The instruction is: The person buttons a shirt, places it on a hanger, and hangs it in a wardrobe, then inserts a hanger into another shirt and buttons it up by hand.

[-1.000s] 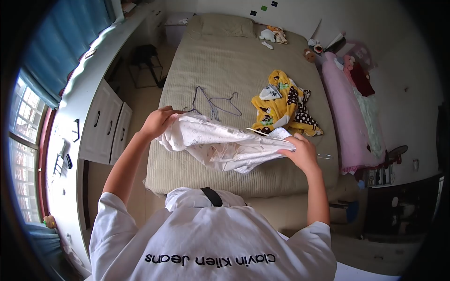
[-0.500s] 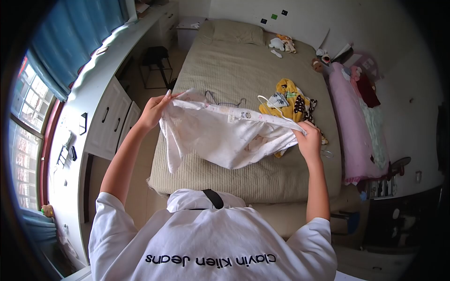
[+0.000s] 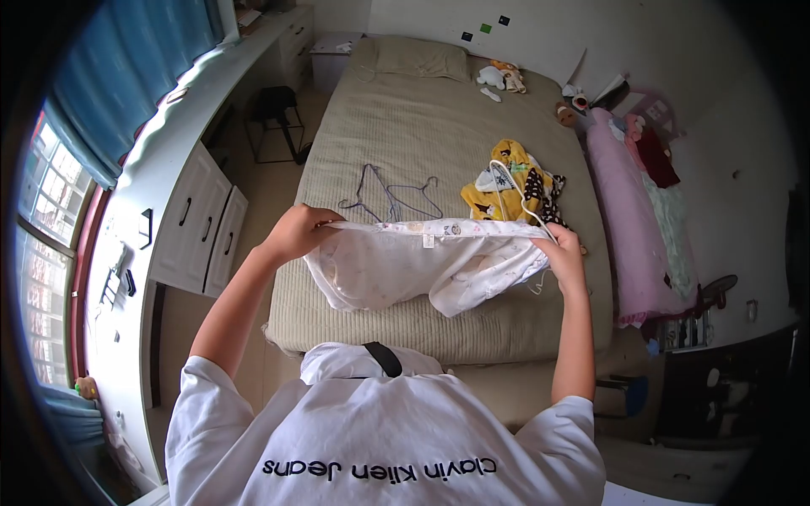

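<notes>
My left hand [image 3: 305, 232] is closed on one end of the waistband of white printed pants [image 3: 380, 266]. My right hand [image 3: 564, 253] grips the other end, along with what appears to be a white hanger [image 3: 528, 205] that sticks out above it. The waistband is stretched nearly level between my hands, a small label at its middle and the legs drooping below. Just beyond the pants, dark hangers [image 3: 415, 201] lie on the bed [image 3: 396, 114]. A yellow patterned garment [image 3: 510, 153] sits crumpled on the bed beyond my right hand.
A pillow [image 3: 422, 59] and plush toys [image 3: 506, 76] lie at the bed's far end. Right of the bed is a pink-covered piece [image 3: 624, 228] with clothes on it. White cabinets [image 3: 187, 215] and a black stool [image 3: 274, 105] stand to the left.
My left hand has come down and slightly right, bringing the waistband level. The hanger at my right hand has swung more upright. The dark hangers are now more exposed.
</notes>
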Demonstrator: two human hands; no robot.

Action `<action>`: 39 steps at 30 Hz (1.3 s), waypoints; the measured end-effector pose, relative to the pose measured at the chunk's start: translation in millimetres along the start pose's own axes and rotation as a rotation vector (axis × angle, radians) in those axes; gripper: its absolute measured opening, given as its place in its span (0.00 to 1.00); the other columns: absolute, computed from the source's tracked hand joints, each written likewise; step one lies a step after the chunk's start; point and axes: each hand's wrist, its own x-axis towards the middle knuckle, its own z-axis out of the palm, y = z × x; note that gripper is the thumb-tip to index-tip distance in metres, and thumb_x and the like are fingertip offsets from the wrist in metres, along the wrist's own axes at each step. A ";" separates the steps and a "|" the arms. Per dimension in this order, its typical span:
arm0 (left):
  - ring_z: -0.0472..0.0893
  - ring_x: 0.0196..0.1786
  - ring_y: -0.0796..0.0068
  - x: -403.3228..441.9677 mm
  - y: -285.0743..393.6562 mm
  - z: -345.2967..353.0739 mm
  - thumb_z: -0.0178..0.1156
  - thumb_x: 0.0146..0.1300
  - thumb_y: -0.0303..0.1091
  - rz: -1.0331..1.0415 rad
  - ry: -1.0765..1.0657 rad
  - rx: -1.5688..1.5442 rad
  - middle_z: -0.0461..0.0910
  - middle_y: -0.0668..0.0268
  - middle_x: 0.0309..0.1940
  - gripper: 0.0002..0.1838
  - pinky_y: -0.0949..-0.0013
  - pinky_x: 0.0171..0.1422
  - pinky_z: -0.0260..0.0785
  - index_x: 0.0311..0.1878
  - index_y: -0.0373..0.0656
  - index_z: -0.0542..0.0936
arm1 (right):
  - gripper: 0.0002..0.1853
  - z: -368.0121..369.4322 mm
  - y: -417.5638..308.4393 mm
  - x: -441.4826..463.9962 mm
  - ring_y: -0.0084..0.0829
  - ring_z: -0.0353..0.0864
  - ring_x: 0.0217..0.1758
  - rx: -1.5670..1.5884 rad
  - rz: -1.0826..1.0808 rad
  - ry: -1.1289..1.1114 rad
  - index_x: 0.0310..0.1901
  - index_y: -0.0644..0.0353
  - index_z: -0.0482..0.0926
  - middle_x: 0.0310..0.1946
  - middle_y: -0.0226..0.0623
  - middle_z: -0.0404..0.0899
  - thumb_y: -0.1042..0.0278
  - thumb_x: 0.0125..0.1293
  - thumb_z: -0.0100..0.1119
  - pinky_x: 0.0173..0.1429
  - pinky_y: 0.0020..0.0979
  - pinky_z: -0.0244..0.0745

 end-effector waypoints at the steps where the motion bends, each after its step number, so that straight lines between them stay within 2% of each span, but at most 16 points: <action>1: 0.83 0.34 0.60 0.8 -1.0 -0.9 0.61 0.55 0.31 -0.037 -0.005 -0.010 0.83 0.54 0.32 0.16 0.64 0.45 0.74 0.48 0.41 0.81 | 0.05 -2.6 1.3 -2.3 0.14 0.72 0.31 -0.027 0.039 -0.023 0.34 0.67 0.79 0.29 0.25 0.78 0.75 0.57 0.61 0.36 0.19 0.67; 5: 0.82 0.39 0.61 2.9 -8.8 0.6 0.57 0.58 0.28 -0.027 0.100 -0.190 0.83 0.53 0.36 0.14 0.66 0.48 0.73 0.47 0.36 0.80 | 0.09 -8.7 23.3 -6.1 0.15 0.74 0.34 -0.004 0.084 -0.071 0.38 0.65 0.78 0.31 0.26 0.78 0.78 0.55 0.63 0.39 0.19 0.68; 8: 0.81 0.41 0.64 5.2 -4.6 1.8 0.54 0.61 0.28 -0.141 0.145 -0.337 0.82 0.55 0.37 0.12 0.67 0.49 0.72 0.46 0.33 0.79 | 0.11 -3.4 19.5 -13.7 0.15 0.74 0.35 0.050 0.087 -0.072 0.42 0.65 0.77 0.35 0.27 0.78 0.79 0.56 0.63 0.40 0.19 0.68; 9: 0.80 0.39 0.70 6.7 -5.5 5.0 0.53 0.64 0.30 -0.164 0.184 -0.369 0.82 0.59 0.35 0.13 0.68 0.47 0.72 0.45 0.32 0.79 | 0.12 -0.2 21.5 -15.5 0.15 0.74 0.36 0.055 0.070 -0.071 0.43 0.65 0.76 0.36 0.27 0.78 0.80 0.56 0.63 0.41 0.18 0.68; 14: 0.79 0.35 0.75 12.3 8.1 3.6 0.53 0.65 0.34 -0.267 0.196 -0.593 0.81 0.63 0.32 0.14 0.71 0.44 0.72 0.44 0.32 0.80 | 0.13 3.2 23.7 -21.1 0.13 0.73 0.35 0.089 0.064 -0.076 0.46 0.64 0.75 0.40 0.28 0.77 0.77 0.60 0.61 0.41 0.17 0.67; 17: 0.79 0.35 0.76 12.6 19.1 -4.4 0.54 0.64 0.35 -0.292 0.173 -0.648 0.81 0.62 0.31 0.15 0.71 0.43 0.72 0.43 0.31 0.80 | 0.11 -3.3 51.5 -14.8 0.12 0.71 0.34 0.053 0.024 0.046 0.47 0.64 0.75 0.38 0.26 0.76 0.74 0.63 0.60 0.39 0.17 0.65; 20: 0.79 0.35 0.75 11.2 26.5 -8.5 0.55 0.64 0.35 -0.265 0.143 -0.659 0.81 0.61 0.31 0.15 0.71 0.43 0.72 0.43 0.30 0.80 | 0.05 -0.5 28.8 -20.0 0.11 0.68 0.31 -0.068 0.020 0.246 0.39 0.66 0.78 0.29 0.23 0.74 0.74 0.65 0.58 0.37 0.16 0.63; 23: 0.78 0.34 0.78 11.3 28.2 -0.9 0.56 0.64 0.33 -0.223 0.125 -0.600 0.81 0.64 0.31 0.14 0.72 0.42 0.72 0.42 0.30 0.81 | 0.04 0.8 26.1 -25.3 0.11 0.68 0.29 -0.095 -0.185 0.213 0.35 0.68 0.79 0.27 0.23 0.74 0.76 0.65 0.58 0.34 0.16 0.63; 26: 0.77 0.34 0.79 12.9 29.5 5.3 0.56 0.64 0.32 -0.212 0.110 -0.522 0.80 0.66 0.31 0.13 0.73 0.42 0.72 0.43 0.29 0.80 | 0.03 18.4 -2.9 -42.7 0.12 0.68 0.28 -0.035 -0.159 0.049 0.34 0.69 0.79 0.27 0.24 0.74 0.77 0.62 0.60 0.31 0.16 0.61; 27: 0.77 0.35 0.79 13.6 26.9 7.8 0.56 0.64 0.32 -0.199 0.110 -0.502 0.80 0.66 0.31 0.14 0.73 0.42 0.71 0.44 0.29 0.79 | 0.03 23.8 -12.1 -48.0 0.14 0.70 0.29 -0.117 -0.093 -0.022 0.34 0.69 0.80 0.29 0.26 0.75 0.78 0.62 0.60 0.32 0.17 0.62; 28: 0.77 0.35 0.79 14.2 25.2 9.9 0.56 0.64 0.32 -0.185 0.110 -0.483 0.80 0.65 0.32 0.14 0.73 0.42 0.71 0.44 0.29 0.79 | 0.04 33.5 -18.8 -51.9 0.16 0.71 0.29 -0.141 -0.158 -0.090 0.35 0.69 0.81 0.30 0.29 0.77 0.77 0.62 0.60 0.32 0.19 0.64; 29: 0.77 0.35 0.79 14.7 24.7 11.2 0.56 0.64 0.32 -0.178 0.112 -0.487 0.80 0.65 0.31 0.14 0.73 0.42 0.71 0.44 0.29 0.79 | 0.05 47.8 -23.0 -55.6 0.20 0.73 0.30 -0.120 -0.219 -0.116 0.36 0.68 0.81 0.29 0.31 0.77 0.77 0.62 0.59 0.33 0.21 0.66; 30: 0.76 0.35 0.79 15.1 24.4 12.5 0.56 0.64 0.31 -0.171 0.114 -0.491 0.80 0.65 0.31 0.13 0.72 0.42 0.71 0.44 0.29 0.79 | 0.05 53.8 -22.4 -57.0 0.25 0.75 0.30 -0.313 -0.304 -0.183 0.37 0.66 0.81 0.28 0.34 0.77 0.75 0.63 0.57 0.34 0.25 0.68; 34: 0.76 0.34 0.78 10.4 35.1 14.0 0.54 0.64 0.29 -0.134 0.121 -0.381 0.79 0.64 0.30 0.11 0.70 0.42 0.70 0.43 0.30 0.78 | 0.06 102.5 -17.7 -61.5 0.37 0.80 0.32 -0.337 -0.355 -0.229 0.33 0.64 0.80 0.28 0.38 0.80 0.71 0.64 0.56 0.35 0.32 0.71; 37: 0.80 0.33 0.59 4.9 46.4 15.6 0.54 0.63 0.32 -0.073 0.113 -0.285 0.80 0.52 0.30 0.11 0.64 0.40 0.71 0.43 0.35 0.78 | 0.07 133.2 -10.4 -57.7 0.43 0.80 0.29 -0.453 -0.390 -0.144 0.31 0.61 0.78 0.26 0.40 0.80 0.68 0.64 0.55 0.33 0.37 0.73; 39: 0.80 0.34 0.55 1.6 56.4 16.5 0.55 0.62 0.32 -0.047 0.157 -0.195 0.80 0.51 0.31 0.11 0.62 0.39 0.71 0.43 0.36 0.78 | 0.08 146.6 -6.2 -54.0 0.45 0.80 0.27 -0.578 -0.393 -0.124 0.30 0.60 0.78 0.23 0.41 0.79 0.66 0.64 0.55 0.32 0.39 0.73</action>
